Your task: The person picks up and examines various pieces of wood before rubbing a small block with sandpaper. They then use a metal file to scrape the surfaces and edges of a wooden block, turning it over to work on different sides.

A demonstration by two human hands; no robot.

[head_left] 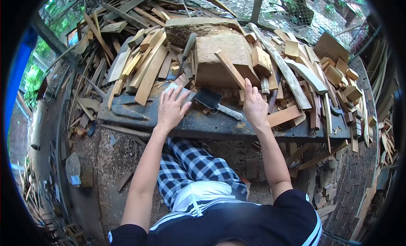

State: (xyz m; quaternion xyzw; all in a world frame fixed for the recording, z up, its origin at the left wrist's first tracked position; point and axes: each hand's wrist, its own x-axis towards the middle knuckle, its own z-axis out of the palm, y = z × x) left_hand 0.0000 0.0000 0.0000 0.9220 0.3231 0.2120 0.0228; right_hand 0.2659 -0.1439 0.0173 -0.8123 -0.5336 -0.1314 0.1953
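Note:
My left hand [170, 108] lies with its fingers spread over a pale grey flat piece [186, 96] at the bench's near side. Between my hands is a cleaver-like tool with a broad black blade [208, 98] and a white-wrapped handle [230, 111]. My right hand [255, 105] has its fingers closed at the lower end of a narrow wooden strip [229, 68], which slants up and left in front of a large wooden block [222, 53]. Part of the grip is hidden. Behind my left hand, a tool with a grey handle [189, 46] leans by the block.
Wooden slats [150, 74] are piled on the left of the dark bench [203, 129]. Offcuts and a long pale stick [281, 59] crowd its right side. A cut stump [79, 169] stands on the littered ground at left. Wire fencing [304, 13] runs behind.

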